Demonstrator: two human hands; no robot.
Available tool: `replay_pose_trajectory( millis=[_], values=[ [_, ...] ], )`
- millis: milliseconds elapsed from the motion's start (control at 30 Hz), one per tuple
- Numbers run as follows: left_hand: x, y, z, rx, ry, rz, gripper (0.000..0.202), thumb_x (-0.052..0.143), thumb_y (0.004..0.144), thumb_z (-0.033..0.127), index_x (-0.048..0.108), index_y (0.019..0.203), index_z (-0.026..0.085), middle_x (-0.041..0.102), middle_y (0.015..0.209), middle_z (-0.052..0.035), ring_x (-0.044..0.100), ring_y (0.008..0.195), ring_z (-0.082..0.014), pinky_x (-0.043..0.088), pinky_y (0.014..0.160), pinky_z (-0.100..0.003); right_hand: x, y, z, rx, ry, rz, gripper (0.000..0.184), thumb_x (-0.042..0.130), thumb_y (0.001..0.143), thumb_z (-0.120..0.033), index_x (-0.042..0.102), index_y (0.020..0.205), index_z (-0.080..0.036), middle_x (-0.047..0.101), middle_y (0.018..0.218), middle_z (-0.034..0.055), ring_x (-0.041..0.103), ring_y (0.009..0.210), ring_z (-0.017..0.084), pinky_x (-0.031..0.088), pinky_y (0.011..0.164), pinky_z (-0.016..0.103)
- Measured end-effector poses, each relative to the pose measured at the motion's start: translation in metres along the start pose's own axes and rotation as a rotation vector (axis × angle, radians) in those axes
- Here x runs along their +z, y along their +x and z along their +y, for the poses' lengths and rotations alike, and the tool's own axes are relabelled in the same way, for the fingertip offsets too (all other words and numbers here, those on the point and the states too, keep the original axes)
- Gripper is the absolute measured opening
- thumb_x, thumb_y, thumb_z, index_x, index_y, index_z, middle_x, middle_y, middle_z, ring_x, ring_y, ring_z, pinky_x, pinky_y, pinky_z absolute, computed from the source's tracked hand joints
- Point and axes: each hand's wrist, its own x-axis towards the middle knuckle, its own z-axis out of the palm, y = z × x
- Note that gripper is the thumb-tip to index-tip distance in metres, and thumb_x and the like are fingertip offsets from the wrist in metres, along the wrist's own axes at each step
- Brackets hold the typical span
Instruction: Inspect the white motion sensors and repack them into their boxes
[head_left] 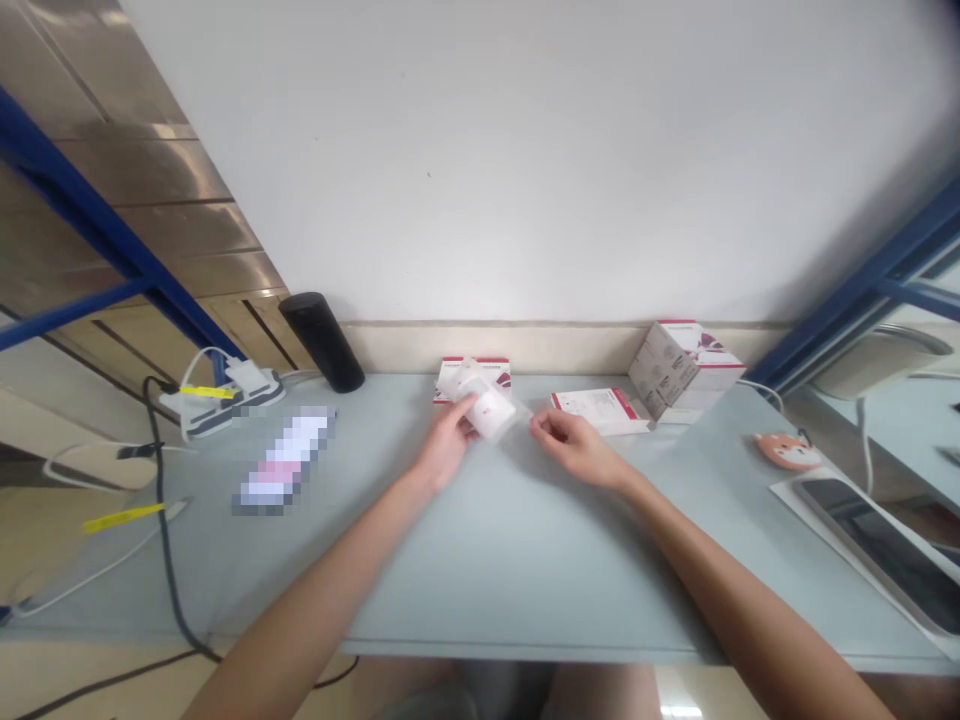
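A small clear plastic bag with a white item inside [491, 408] is in my left hand [448, 440], its thumb and fingers closed on the near left side. Just right of the bag's corner, my right hand [577, 447] makes a pinch. Whatever its fingertips hold is too small and blurred to make out. Behind the bag lies a red-and-white box [501, 374], partly covered by it. Beyond my right hand, another white box with red edges [600, 408] lies flat on the grey-blue table [480, 570].
Stacked white boxes [679, 370] stand at the back right against the wall. A black cylinder [322, 342], a blurred-out phone [286, 460] and a power strip [232, 395] with cables are at left. An orange animal-face item [787, 451] and a dark phone-like slab [885, 550] lie at right.
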Motion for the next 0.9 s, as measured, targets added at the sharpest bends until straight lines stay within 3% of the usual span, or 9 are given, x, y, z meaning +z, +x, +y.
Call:
replay_pose_trajectory(
  millis=[100, 200, 267, 400, 633, 733, 800, 900],
  values=[
    [-0.003, 0.002, 0.0, -0.049, -0.079, -0.011, 0.047, 0.081, 0.08, 0.047, 0.072, 0.116, 0.019, 0.076, 0.12, -0.0106, 0.071, 0.106, -0.0239, 0.055, 0.088, -0.034, -0.004, 0.001, -0.004, 0.024, 0.084, 0.07, 0.04, 0.053, 0.1, -0.06, 0.06, 0.096, -0.021, 0.05, 0.075, -0.0034, 0.044, 0.067, 0.014, 0.037, 0.064, 0.029],
    [-0.001, 0.001, -0.006, -0.096, -0.133, -0.044, 0.043, 0.083, 0.079, 0.038, 0.073, 0.115, 0.018, 0.076, 0.12, -0.0106, 0.071, 0.104, -0.0232, 0.055, 0.091, -0.036, 0.0, 0.001, -0.004, 0.041, 0.198, -0.036, 0.043, 0.054, 0.099, -0.061, 0.062, 0.112, -0.021, 0.051, 0.074, -0.0039, 0.046, 0.065, 0.014, 0.039, 0.064, 0.029],
    [0.002, 0.0, -0.01, -0.119, -0.157, -0.059, 0.041, 0.084, 0.079, 0.034, 0.073, 0.115, 0.018, 0.076, 0.12, -0.0106, 0.071, 0.105, -0.0234, 0.055, 0.094, -0.037, 0.005, 0.001, -0.003, 0.038, 0.25, -0.066, 0.044, 0.056, 0.098, -0.063, 0.061, 0.109, -0.021, 0.053, 0.073, -0.0039, 0.048, 0.065, 0.014, 0.039, 0.064, 0.029],
    [0.006, -0.003, -0.011, -0.126, -0.176, -0.052, 0.039, 0.083, 0.08, 0.03, 0.073, 0.116, 0.017, 0.076, 0.123, -0.0113, 0.071, 0.107, -0.024, 0.055, 0.095, -0.038, 0.009, 0.002, -0.004, 0.068, 0.265, 0.095, 0.045, 0.063, 0.093, -0.066, 0.058, 0.09, -0.022, 0.05, 0.069, -0.0048, 0.046, 0.063, 0.013, 0.037, 0.063, 0.029],
    [0.005, -0.004, -0.008, -0.08, -0.178, -0.033, 0.04, 0.085, 0.08, 0.021, 0.072, 0.118, 0.019, 0.072, 0.133, -0.0092, 0.069, 0.114, -0.0223, 0.055, 0.096, -0.035, 0.003, 0.001, -0.009, 0.113, 0.312, 0.256, 0.041, 0.067, 0.09, -0.063, 0.059, 0.087, -0.022, 0.055, 0.078, -0.0025, 0.049, 0.068, 0.014, 0.04, 0.067, 0.03],
    [0.007, -0.005, -0.008, -0.067, -0.191, -0.058, 0.045, 0.084, 0.081, 0.02, 0.07, 0.123, 0.02, 0.072, 0.133, -0.0092, 0.069, 0.114, -0.0234, 0.056, 0.096, -0.037, 0.004, 0.003, -0.008, 0.096, 0.346, 0.341, 0.041, 0.069, 0.089, -0.062, 0.058, 0.089, -0.022, 0.061, 0.092, 0.0004, 0.053, 0.072, 0.013, 0.046, 0.072, 0.031],
    [0.008, -0.006, -0.008, -0.064, -0.195, -0.066, 0.046, 0.083, 0.081, 0.019, 0.069, 0.125, 0.02, 0.072, 0.133, -0.0093, 0.07, 0.114, -0.0241, 0.055, 0.096, -0.038, 0.005, 0.004, -0.007, 0.091, 0.362, 0.363, 0.043, 0.07, 0.088, -0.063, 0.057, 0.098, -0.023, 0.063, 0.108, 0.0031, 0.057, 0.077, 0.014, 0.049, 0.073, 0.031],
    [0.008, -0.007, -0.006, -0.064, -0.196, -0.088, 0.048, 0.082, 0.082, 0.019, 0.068, 0.127, 0.022, 0.072, 0.134, -0.0083, 0.069, 0.119, -0.025, 0.054, 0.1, -0.039, 0.004, 0.003, -0.006, 0.128, 0.397, 0.278, 0.06, 0.066, 0.089, -0.069, 0.049, 0.13, -0.028, 0.06, 0.122, 0.0069, 0.065, 0.083, 0.017, 0.054, 0.068, 0.033]
  ],
)
